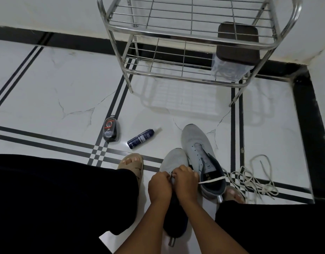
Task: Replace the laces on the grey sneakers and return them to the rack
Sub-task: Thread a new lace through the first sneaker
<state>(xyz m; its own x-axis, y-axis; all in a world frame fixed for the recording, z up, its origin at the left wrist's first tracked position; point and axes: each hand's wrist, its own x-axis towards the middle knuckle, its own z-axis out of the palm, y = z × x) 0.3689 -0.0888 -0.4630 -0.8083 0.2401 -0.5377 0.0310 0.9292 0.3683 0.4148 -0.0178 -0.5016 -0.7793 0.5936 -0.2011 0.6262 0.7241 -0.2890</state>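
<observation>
Your left hand (160,186) and right hand (186,177) meet over the near grey sneaker (173,160), fingers of both curled tight and pinching a white lace (212,180) at the eyelets; the lace runs out from under your right hand to the right, across the collar of the second sneaker; the sneaker you work on lies between your knees, toe pointing far, its dark heel hidden under your forearms. The second grey sneaker (198,143) sits just beside it on the right, touching it, toe further away, its eyelets bare; to the right of that, a loose tangle of pale laces (253,178) lies on the tiled floor (48,88). To the left, a dark spray bottle (140,138) lies on its side, and a small shoe-polish pack (111,132) sits just left of it; at the far side stands the steel wire rack (185,52), with a dark brown box (237,43) on its lower shelf at the right end.
</observation>
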